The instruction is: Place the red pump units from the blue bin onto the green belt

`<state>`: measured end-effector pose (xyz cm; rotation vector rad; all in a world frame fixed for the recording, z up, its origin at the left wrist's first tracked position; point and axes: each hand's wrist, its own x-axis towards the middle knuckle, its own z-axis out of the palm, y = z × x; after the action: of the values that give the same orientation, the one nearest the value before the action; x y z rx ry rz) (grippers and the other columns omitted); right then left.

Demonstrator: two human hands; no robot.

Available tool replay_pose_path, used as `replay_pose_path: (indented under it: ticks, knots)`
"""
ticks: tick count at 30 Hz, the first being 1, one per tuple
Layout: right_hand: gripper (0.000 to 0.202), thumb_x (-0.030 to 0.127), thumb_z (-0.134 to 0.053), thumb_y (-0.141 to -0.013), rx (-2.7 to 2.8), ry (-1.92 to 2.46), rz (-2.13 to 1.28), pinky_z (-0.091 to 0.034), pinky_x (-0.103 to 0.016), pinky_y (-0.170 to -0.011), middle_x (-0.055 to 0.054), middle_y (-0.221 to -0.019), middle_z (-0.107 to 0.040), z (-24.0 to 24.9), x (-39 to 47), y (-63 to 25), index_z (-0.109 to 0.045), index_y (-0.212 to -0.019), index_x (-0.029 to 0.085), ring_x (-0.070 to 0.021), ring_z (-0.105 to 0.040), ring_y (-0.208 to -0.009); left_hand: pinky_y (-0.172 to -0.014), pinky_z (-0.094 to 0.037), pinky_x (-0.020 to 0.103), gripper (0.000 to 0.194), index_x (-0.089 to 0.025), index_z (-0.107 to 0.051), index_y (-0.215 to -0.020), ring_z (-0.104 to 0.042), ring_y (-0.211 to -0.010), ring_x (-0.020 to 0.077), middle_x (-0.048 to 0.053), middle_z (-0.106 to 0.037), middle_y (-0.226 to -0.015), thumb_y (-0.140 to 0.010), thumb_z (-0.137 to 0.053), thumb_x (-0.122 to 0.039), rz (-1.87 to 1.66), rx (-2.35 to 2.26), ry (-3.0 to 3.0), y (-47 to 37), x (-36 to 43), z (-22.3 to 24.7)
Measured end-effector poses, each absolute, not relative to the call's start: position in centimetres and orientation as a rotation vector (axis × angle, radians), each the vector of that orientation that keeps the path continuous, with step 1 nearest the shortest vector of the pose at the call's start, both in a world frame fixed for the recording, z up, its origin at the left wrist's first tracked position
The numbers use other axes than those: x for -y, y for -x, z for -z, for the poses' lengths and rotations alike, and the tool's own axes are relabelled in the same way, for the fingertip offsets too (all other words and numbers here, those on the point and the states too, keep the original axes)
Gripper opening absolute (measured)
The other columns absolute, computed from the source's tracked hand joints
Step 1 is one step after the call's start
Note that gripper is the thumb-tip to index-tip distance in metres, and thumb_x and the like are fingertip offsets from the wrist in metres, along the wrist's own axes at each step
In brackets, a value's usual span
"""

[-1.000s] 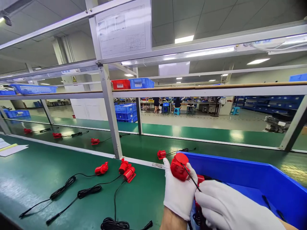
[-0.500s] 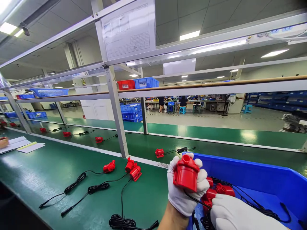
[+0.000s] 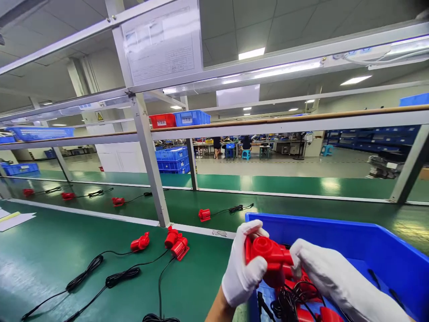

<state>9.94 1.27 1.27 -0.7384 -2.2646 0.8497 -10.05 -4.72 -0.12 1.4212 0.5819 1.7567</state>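
Note:
Both my hands wear white gloves. My left hand [image 3: 241,268] grips a red plastic pump [image 3: 270,253] over the near left corner of a blue bin [image 3: 351,241]. My right hand [image 3: 330,275] touches the pump's right side with its fingertips. Below the pump, inside the bin, lie more red pumps [image 3: 318,313] and a coil of black cable [image 3: 288,299]. The pump's own cable hangs down towards that coil.
On the green table [image 3: 67,250] to my left lie three red pumps [image 3: 176,243] with black leads [image 3: 117,273]. Beyond a metal rack post [image 3: 147,156], several more pumps [image 3: 204,214] lie on a green conveyor. Papers [image 3: 13,219] lie far left. People sit in the distance.
The pump has tipped over from upright to lying sideways in my left hand. My right hand rose from the bin's edge and now touches the pump. The view swung slightly right.

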Motion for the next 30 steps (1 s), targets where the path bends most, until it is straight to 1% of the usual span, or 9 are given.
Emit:
replay_pose_path:
  ticks: [3,5,10,13,15,17,23,27,30]
  knots:
    - [0.043,0.056,-0.035,-0.098,2.361,0.807,-0.848,-0.042,-0.022,-0.057,0.0,-0.074,-0.058,-1.6,-0.9,-9.4,-0.047,-0.077,0.021,-0.0128,-0.049,-0.062,-0.096,-0.042,0.039,0.071,-0.023,-0.044,-0.137,-0.055,-0.102,0.0254,0.01,-0.054,-0.112,-0.074,-0.076,-0.026,-1.806,-0.797,-1.784,10.3,5.1,1.3]
    - [0.044,0.06,-0.036,-0.096,2.411,0.808,-0.858,-0.042,-0.021,-0.056,0.0,-0.076,-0.059,-2.0,-0.4,-9.4,-0.049,-0.08,0.021,-0.0129,-0.049,-0.062,-0.098,-0.041,0.04,0.076,-0.023,-0.05,-0.132,-0.058,-0.102,0.027,0.011,-0.059,-0.11,-0.064,-0.083,-0.02,-1.791,-0.899,-1.907,10.7,5.0,2.2]
    - [0.041,0.06,-0.038,-0.095,2.454,0.688,-1.001,-0.05,-0.025,-0.073,-0.002,-0.093,-0.064,-3.0,0.4,-10.0,-0.057,-0.098,0.024,-0.0171,-0.059,-0.08,-0.11,-0.032,0.051,0.096,-0.023,-0.052,-0.126,-0.05,-0.125,0.039,0.017,-0.053,-0.13,-0.041,-0.096,-0.036,-2.028,-1.042,-2.09,12.8,3.8,3.9]
    - [0.044,0.063,-0.042,-0.093,2.405,0.719,-0.979,-0.053,-0.03,-0.079,-0.005,-0.101,-0.066,-4.1,-0.7,-11.5,-0.061,-0.105,0.025,-0.0216,-0.062,-0.089,-0.112,-0.03,0.053,0.103,-0.024,-0.036,-0.141,-0.038,-0.136,0.0387,0.019,-0.039,-0.146,-0.057,-0.084,-0.058,-2.033,-1.251,-2.128,14.6,3.0,5.6]
    - [0.047,0.065,-0.041,-0.092,2.304,0.847,-0.847,-0.053,-0.031,-0.077,-0.007,-0.098,-0.068,-5.6,-2.8,-13.3,-0.063,-0.1,0.024,-0.0228,-0.064,-0.087,-0.112,-0.031,0.054,0.084,-0.023,-0.027,-0.147,-0.039,-0.136,0.0341,0.018,-0.037,-0.148,-0.081,-0.063,-0.06,-1.961,-1.49,-2.054,15.8,2.5,7.7]
    - [0.053,0.069,-0.038,-0.092,2.191,0.994,-0.643,-0.051,-0.032,-0.078,-0.009,-0.095,-0.069,-8.3,-5.6,-15.8,-0.065,-0.095,0.023,-0.0224,-0.065,-0.085,-0.111,-0.035,0.052,0.063,-0.022,-0.026,-0.147,-0.045,-0.132,0.0294,0.017,-0.041,-0.144,-0.094,-0.047,-0.049,-1.893,-1.736,-1.897,16.7,1.9,10.4]
    - [0.089,0.082,-0.026,-0.066,1.953,1.632,0.349,-0.037,-0.039,-0.073,-0.008,-0.083,-0.068,-19.0,-14.5,-21.3,-0.062,-0.102,0.009,-0.0221,-0.065,-0.087,-0.095,-0.052,0.049,0.043,-0.016,-0.045,-0.131,-0.063,-0.107,0.0259,0.015,-0.059,-0.121,-0.095,-0.044,-0.04,-1.792,-2.014,-1.706,18.3,-0.5,17.3]
    - [0.087,0.071,-0.016,-0.082,2.221,1.684,0.586,-0.036,-0.039,-0.075,-0.017,-0.097,-0.067,-19.5,-20.2,-19.9,-0.06,-0.105,-0.001,-0.029,-0.061,-0.103,-0.095,-0.052,0.049,0.046,-0.018,-0.048,-0.132,-0.063,-0.109,0.0277,0.014,-0.06,-0.123,-0.093,-0.047,-0.044,-1.728,-2.01,-1.772,17.3,-1.1,19.3]
    - [0.057,0.053,-0.035,-0.098,2.498,1.736,0.415,-0.041,-0.032,-0.083,-0.012,-0.099,-0.068,-14.5,-24.4,-16.8,-0.063,-0.107,0.004,-0.0222,-0.063,-0.102,-0.095,-0.05,0.051,0.045,-0.022,-0.048,-0.133,-0.061,-0.112,0.0294,0.012,-0.059,-0.128,-0.094,-0.044,-0.044,-1.737,-2.093,-1.684,15.7,-1.1,20.2]
